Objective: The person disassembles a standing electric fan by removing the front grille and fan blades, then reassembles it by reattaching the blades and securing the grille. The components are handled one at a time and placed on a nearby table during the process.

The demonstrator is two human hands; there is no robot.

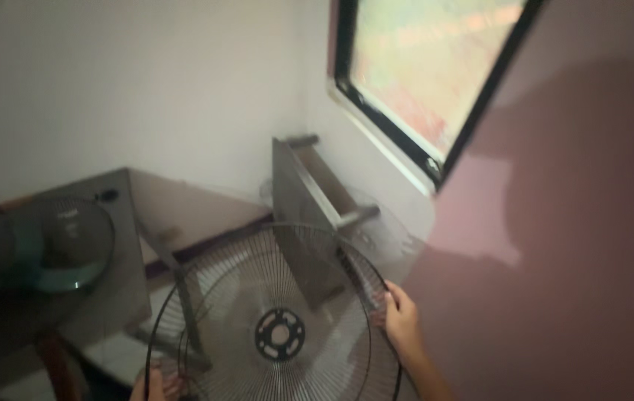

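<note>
I hold a round black wire fan guard (280, 334) upright in front of me, its hub ring with holes at the centre. My right hand (400, 319) grips the guard's right rim. My left hand (155, 386) grips the lower left rim, only partly in view at the frame's bottom edge. Behind the guard a grey metal frame piece (309, 193) with two round pegs leans against the wall.
A fan body with a teal blade (61, 249) rests on a grey table (120, 297) at left. A dark-framed window (436, 82) is up on the pink wall at right. White wall fills the back; pale floor shows below the table.
</note>
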